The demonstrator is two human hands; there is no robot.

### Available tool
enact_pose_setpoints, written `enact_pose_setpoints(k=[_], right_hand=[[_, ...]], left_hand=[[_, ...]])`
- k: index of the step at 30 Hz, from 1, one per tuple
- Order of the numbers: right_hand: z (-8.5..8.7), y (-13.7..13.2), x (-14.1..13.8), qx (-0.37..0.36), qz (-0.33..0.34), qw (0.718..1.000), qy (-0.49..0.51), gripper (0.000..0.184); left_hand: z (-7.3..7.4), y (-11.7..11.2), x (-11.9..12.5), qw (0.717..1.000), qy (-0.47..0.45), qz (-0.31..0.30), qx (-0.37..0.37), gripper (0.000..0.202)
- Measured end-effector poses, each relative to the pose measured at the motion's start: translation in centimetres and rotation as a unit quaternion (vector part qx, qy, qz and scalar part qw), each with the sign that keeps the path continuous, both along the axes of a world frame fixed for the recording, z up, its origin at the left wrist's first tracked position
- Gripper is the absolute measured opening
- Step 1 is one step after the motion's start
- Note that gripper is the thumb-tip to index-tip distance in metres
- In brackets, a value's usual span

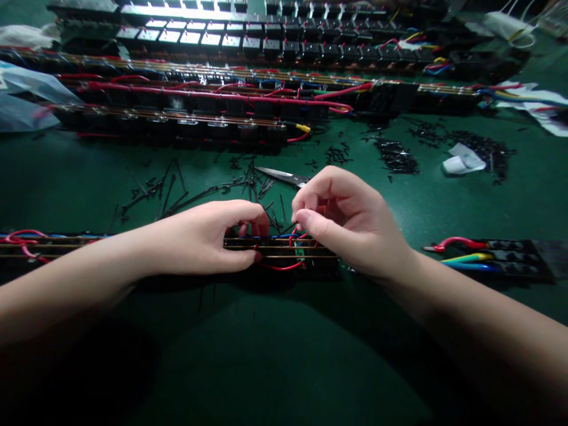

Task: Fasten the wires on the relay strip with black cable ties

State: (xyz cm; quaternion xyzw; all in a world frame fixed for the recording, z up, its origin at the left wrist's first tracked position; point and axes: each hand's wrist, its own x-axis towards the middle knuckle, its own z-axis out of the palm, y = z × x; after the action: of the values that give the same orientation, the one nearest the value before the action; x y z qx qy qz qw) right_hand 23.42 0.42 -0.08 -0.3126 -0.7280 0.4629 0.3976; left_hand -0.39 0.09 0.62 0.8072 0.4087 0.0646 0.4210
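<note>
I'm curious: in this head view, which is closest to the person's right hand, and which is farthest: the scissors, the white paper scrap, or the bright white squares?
From the right hand:
1. Scissors, lying on the green table just behind its fingers, slightly left.
2. White paper scrap, farther back on the right, beside the black bits.
3. Bright white squares, at the far back, to the left.

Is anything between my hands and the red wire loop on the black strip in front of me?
Nothing visible does. Your left hand grips the long black strip with brass rails, and your right hand is pinched shut right above the thin red wire loop. The steel scissors lie beyond both hands.
</note>
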Motion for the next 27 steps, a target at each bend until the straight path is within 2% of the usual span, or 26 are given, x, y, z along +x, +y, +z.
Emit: enact_pose_setpoints(k=[7,10,14,18,27], right_hand=[[-0.10,-0.03,-0.02,0.106,0.020,0.993,-0.053,0.014],[-0.11,-0.08,0.03,0.144,0.053,0.985,-0.080,0.012],[-0.32,-0.23,-0.06,0.224,0.111,0.961,-0.116,0.010],[-0.64,-0.52,-0.24,0.283,0.127,0.939,-0.148,0.014],[-0.67,-0.71,-0.22,0.305,0.151,0.929,-0.147,0.014]], left_hand=[[0.23,0.02,0.20,1.000,-0.004,0.006,-0.001,0.020],[0.25,-0.02,0.15,1.000,-0.002,0.004,-0.004,0.021],[0.35,-0.04,0.08,1.000,-0.003,-0.001,-0.004,0.015],[0.41,-0.01,0.04,1.000,-0.011,-0.007,0.005,0.014],[0.22,0.09,0.16,1.000,-0.001,-0.013,0.023,0.024]])
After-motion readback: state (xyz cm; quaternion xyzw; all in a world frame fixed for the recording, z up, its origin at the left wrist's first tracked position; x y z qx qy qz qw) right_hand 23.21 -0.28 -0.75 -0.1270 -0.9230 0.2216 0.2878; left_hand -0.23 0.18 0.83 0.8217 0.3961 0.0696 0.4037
